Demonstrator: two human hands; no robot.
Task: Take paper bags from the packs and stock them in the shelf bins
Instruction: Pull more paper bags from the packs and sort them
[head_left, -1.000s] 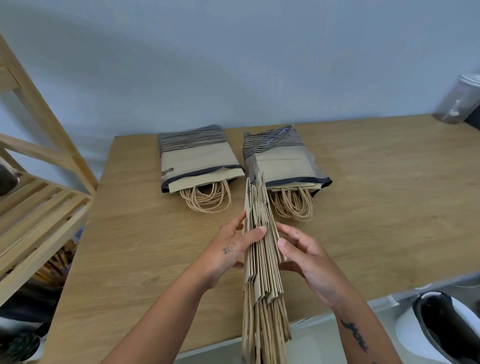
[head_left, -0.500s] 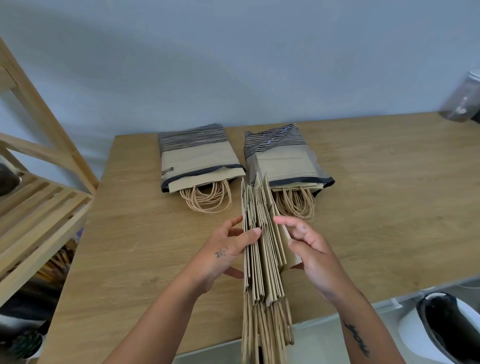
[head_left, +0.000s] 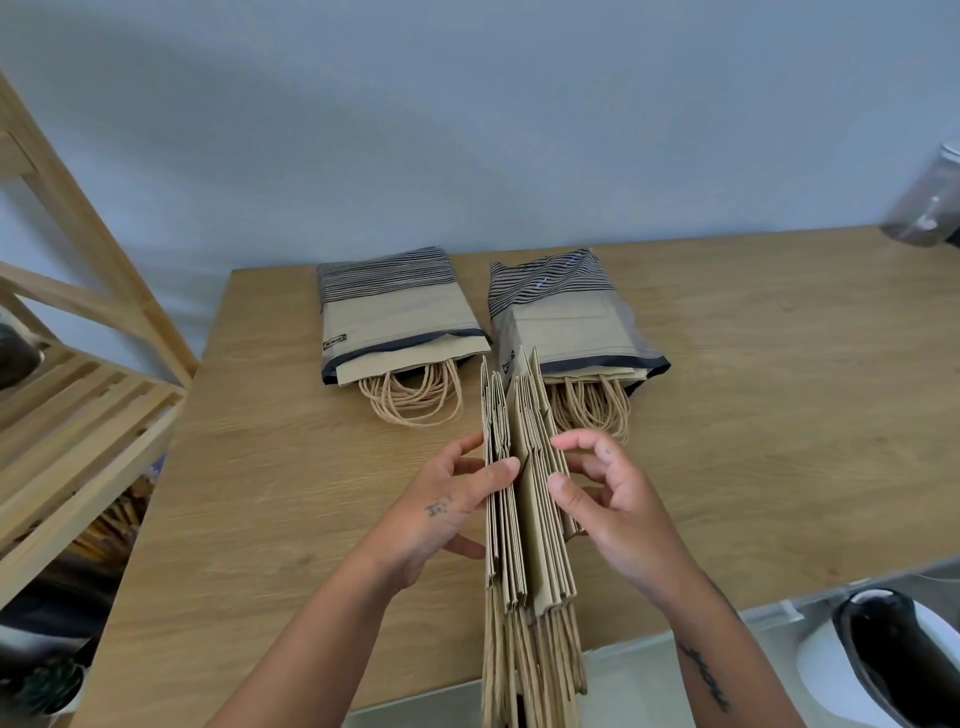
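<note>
Pale wood grain of the table (head_left: 779, 415) fills the middle of the frame under a grey-blue wall. At centre, the left hand's fingers (head_left: 467, 444) curl round the left side of a bundle of paper bags (head_left: 524, 525), with the thumb laid across the top edges of the leftmost few, so the left hand (head_left: 441, 514) pinches that thin group. The right hand's fingers (head_left: 576, 441) are bent, the thumb tip pressing on the right face of the bundle and the other fingers curled behind the outermost bags; the right hand (head_left: 613, 509) grips that side. Between the two grips the bundle is parted by a narrow gap. The flat-folded kraft bags stand on edge, bottoms pointing away, and their twisted handles reach past the table's near edge at the bottom of the frame.

Further back lie two opened packs side by side, apart from each other: the left pack (head_left: 395, 317) and the right pack (head_left: 566, 312), both in dark-striped wrap with bag tops and looped handles (head_left: 415, 400) spilling out toward the hands. The bundle's far end overlaps the right pack in the picture.

A slatted wooden shelf (head_left: 78, 405) stands at the left edge. A clear container (head_left: 930, 208) sits at the upper right, and a white and black object (head_left: 883, 665) at the lower right.
</note>
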